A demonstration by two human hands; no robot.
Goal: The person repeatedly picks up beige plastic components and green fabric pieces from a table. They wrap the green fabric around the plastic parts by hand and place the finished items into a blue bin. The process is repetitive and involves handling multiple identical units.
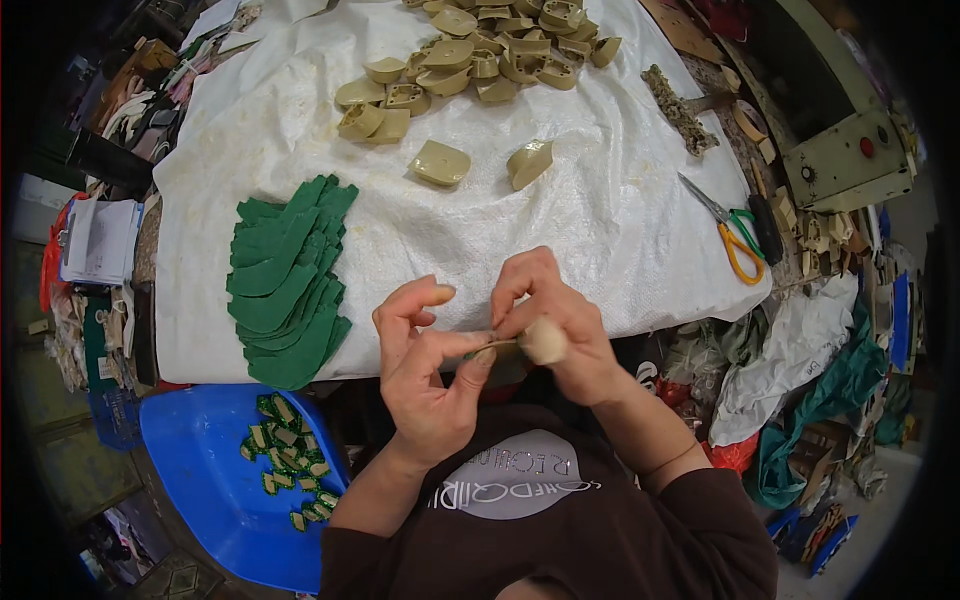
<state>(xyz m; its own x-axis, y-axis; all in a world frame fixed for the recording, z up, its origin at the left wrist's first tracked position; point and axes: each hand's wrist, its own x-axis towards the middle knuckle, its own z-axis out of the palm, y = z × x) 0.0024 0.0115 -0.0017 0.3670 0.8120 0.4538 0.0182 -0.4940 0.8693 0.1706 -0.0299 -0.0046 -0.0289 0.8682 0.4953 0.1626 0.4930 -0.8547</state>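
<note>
My left hand point(428, 362) and my right hand point(556, 322) meet over the near edge of the table, both pinching one small piece point(528, 343), a beige heel-shaped block with a thin dark strip at its left end. A fanned stack of green fabric pieces point(288, 282) lies just left of my left hand on the white woven sheet point(600, 220). Two single beige blocks point(440, 162) point(529, 162) rest further out on the sheet. A heap of the same beige blocks point(490, 55) sits at the far side.
Scissors with orange and green handles point(728, 232) lie at the sheet's right edge. A blue plastic tub point(215, 470) at lower left holds several small green-covered pieces point(290, 455). Clutter, scraps and bags surround the table on both sides. A beige machine housing point(850, 160) stands at right.
</note>
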